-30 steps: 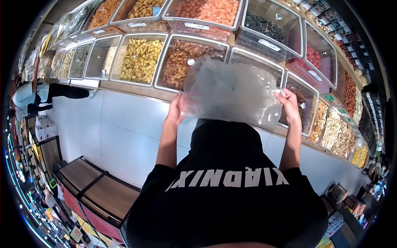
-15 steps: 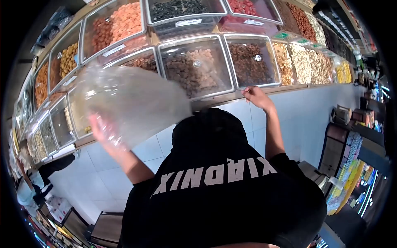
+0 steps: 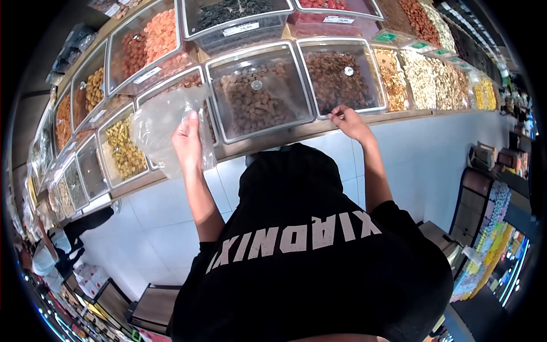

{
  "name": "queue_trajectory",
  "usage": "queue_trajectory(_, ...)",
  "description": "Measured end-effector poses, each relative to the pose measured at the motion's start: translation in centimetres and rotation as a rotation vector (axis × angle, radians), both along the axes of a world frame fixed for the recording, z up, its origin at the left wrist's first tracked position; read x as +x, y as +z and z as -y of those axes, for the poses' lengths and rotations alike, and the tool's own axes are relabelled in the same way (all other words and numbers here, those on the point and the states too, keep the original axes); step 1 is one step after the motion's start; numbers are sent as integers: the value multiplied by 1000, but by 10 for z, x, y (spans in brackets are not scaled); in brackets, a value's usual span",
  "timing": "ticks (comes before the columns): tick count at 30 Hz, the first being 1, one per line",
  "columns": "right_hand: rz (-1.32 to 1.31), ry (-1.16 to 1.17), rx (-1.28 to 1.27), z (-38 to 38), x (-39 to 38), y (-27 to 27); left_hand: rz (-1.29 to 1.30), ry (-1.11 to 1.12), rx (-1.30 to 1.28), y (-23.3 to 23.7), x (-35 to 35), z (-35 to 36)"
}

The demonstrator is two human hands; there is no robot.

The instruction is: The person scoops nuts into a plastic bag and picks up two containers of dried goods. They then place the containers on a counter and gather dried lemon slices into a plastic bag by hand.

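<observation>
A clear plastic bag [image 3: 159,128] hangs from my left hand [image 3: 188,139], whose fingers are closed on it. The bag covers part of a bin of yellow dried fruit [image 3: 124,148] and a neighbouring lidded bin. My right hand [image 3: 350,123] is at the counter's front edge, below a lidded bin of dark brown dried pieces [image 3: 342,80]. Its thumb and forefinger are pinched together, and anything between them is too small to make out. Between my hands stands a lidded bin of brown lumps [image 3: 259,97].
Behind are bins of orange dried fruit [image 3: 160,37], black pieces [image 3: 233,11] and red pieces [image 3: 325,4]. Open compartments of nuts [image 3: 433,80] continue to the right. Wooden stools or low cabinets [image 3: 156,308] stand at the lower left, and a white tiled counter front [image 3: 416,159] runs below the bins.
My left hand has moved right and up with the bag, which was billowed out and now hangs flatter and smaller. My right hand has shifted slightly, still pinched.
</observation>
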State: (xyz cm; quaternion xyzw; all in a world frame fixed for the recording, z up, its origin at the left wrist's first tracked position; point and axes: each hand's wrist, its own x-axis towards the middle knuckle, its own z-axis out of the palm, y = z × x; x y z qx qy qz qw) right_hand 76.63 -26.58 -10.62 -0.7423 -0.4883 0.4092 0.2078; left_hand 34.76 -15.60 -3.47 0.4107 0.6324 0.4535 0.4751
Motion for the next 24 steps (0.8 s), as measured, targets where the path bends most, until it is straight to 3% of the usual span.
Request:
queue_trajectory(5, -12, 59, 239, -36, -27, -7, 11, 140, -54, -12, -13, 41)
queue_trajectory(9, -7, 257, 250, -82, -77, -10, -65, 337, 60, 12, -2, 64)
queue_trajectory(12, 246, 370, 626, -127, -120, -69, -14, 466, 145, 13, -3, 82)
queue_trajectory(15, 222, 458, 448, -157, -154, -49, 32, 571, 179, 21, 0, 100)
queue_trajectory(20, 257, 675, 381, -182, -149, -39, 92, 708, 224, 37, -3, 116)
queue_trajectory(24, 342, 694, 390, -172, -143, -9, 102, 874, 328, 47, -12, 117)
